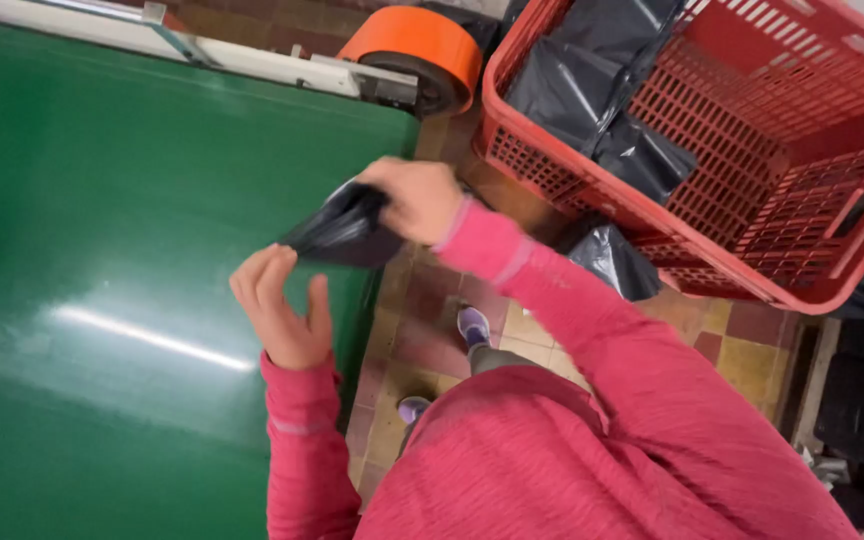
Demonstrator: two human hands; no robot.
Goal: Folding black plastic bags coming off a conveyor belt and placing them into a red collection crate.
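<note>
Black plastic bag (337, 232), thin and glossy: pinched at one end in my right hand (414, 200), fingers closed over it, held just above the right edge of the green tabletop (102, 200), probably so it hangs free for opening. Left hand (282, 305): palm up, fingers loosely spread, fingertips at the bag's lower corner; contact blurred, cannot tell. Red crate (752, 150) with more black bags stands to the right.

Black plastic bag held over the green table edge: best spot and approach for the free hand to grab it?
Probably the loose pointed end of the black bag, coming from the left. The right hand already bunches the other end, and the open left hand sits just below that tip, above the green table.
</note>
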